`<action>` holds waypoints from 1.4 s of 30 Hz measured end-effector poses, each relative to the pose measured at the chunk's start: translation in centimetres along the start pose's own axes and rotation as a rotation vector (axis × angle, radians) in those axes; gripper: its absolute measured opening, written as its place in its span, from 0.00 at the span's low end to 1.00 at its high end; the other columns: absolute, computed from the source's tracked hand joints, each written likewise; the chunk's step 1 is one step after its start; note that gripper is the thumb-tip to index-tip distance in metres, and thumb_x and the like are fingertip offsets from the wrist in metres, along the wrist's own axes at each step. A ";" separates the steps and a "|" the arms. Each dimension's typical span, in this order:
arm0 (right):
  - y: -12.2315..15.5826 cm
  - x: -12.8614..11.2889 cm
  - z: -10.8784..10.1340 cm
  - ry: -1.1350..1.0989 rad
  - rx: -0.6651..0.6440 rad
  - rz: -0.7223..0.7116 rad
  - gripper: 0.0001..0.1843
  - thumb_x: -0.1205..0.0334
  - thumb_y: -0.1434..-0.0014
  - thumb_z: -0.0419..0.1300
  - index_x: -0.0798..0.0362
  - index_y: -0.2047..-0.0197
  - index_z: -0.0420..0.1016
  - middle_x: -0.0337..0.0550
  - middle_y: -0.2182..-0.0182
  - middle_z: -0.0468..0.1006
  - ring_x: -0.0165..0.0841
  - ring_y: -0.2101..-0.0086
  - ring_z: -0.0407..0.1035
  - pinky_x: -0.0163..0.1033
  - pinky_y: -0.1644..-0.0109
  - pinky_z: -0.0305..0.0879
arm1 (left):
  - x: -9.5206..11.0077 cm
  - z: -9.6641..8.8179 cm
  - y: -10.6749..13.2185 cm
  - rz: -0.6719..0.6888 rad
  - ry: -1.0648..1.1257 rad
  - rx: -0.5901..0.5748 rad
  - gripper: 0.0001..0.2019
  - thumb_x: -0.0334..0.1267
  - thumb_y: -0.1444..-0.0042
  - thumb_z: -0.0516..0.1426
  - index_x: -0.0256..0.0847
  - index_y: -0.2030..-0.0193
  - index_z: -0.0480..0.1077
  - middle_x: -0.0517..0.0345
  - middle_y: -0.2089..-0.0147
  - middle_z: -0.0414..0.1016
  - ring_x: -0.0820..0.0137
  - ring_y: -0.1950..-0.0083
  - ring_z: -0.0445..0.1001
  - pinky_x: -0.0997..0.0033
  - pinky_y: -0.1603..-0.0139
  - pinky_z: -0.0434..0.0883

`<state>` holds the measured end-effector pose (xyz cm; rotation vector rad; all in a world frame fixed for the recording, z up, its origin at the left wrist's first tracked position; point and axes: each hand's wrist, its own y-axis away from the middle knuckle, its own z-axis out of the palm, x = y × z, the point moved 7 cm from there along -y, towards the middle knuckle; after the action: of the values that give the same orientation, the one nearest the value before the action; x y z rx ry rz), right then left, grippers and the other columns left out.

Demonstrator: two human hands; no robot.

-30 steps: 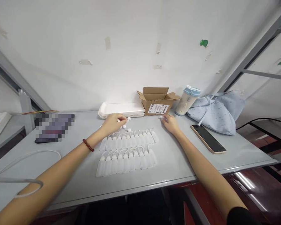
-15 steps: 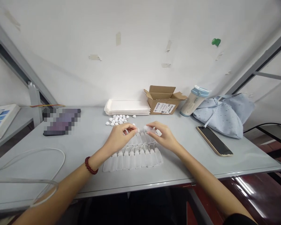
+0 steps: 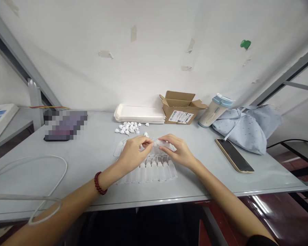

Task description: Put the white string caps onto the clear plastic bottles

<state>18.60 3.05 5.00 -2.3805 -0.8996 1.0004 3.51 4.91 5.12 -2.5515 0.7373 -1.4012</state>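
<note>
Over the middle of the grey table (image 3: pixel 92 160), my left hand (image 3: pixel 133 153) and my right hand (image 3: pixel 178 152) meet fingertip to fingertip. Between them they pinch a small translucent plastic bottle (image 3: pixel 159 142), the right hand round its body and the left at its tip; whether the left also holds a cap is hidden. Under the hands lie two rows of the same small bottles (image 3: pixel 156 169), partly covered. A pile of small white caps (image 3: pixel 129 127) sits just beyond my left hand.
Along the wall stand a stack of white trays (image 3: pixel 140 114), an open cardboard box (image 3: pixel 181 107), a tumbler with a blue lid (image 3: pixel 215 109) and a light blue cloth bag (image 3: pixel 246 128). A phone (image 3: pixel 233 155) lies at right. A clear tube (image 3: pixel 28 167) loops at left.
My hands came back from the caps pile and from near the box, met over the bottle rows, and now hold one bottle between them. The view has shifted a little.
</note>
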 end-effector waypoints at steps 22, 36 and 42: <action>0.0 -1.3 0.1 0.018 -0.020 -0.111 0.12 0.65 0.39 0.59 0.53 0.52 0.72 0.48 0.62 0.77 0.36 0.61 0.71 0.42 0.58 0.71 | 0.0 0.6 0.2 -0.080 0.079 -0.105 0.07 0.39 0.45 0.56 0.41 0.66 0.74 0.61 0.67 0.77 0.70 0.67 0.70 0.70 0.64 0.66; 0.3 -1.4 0.3 0.018 -0.044 -0.131 0.12 0.65 0.40 0.59 0.52 0.52 0.74 0.47 0.65 0.75 0.35 0.63 0.70 0.41 0.61 0.71 | -0.1 0.9 0.4 -0.079 0.056 -0.134 0.07 0.42 0.45 0.56 0.42 0.67 0.72 0.60 0.65 0.76 0.68 0.61 0.71 0.72 0.67 0.66; 0.3 -1.6 0.2 0.042 -0.045 -0.137 0.11 0.64 0.39 0.58 0.53 0.52 0.73 0.47 0.66 0.73 0.35 0.64 0.70 0.41 0.61 0.70 | 0.0 0.9 0.4 -0.072 0.058 -0.132 0.07 0.41 0.45 0.56 0.42 0.66 0.72 0.59 0.65 0.75 0.68 0.61 0.70 0.75 0.70 0.66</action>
<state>17.68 1.71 5.46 -2.3318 -1.0643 0.8829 4.14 4.48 4.47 -2.6723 0.7799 -1.5020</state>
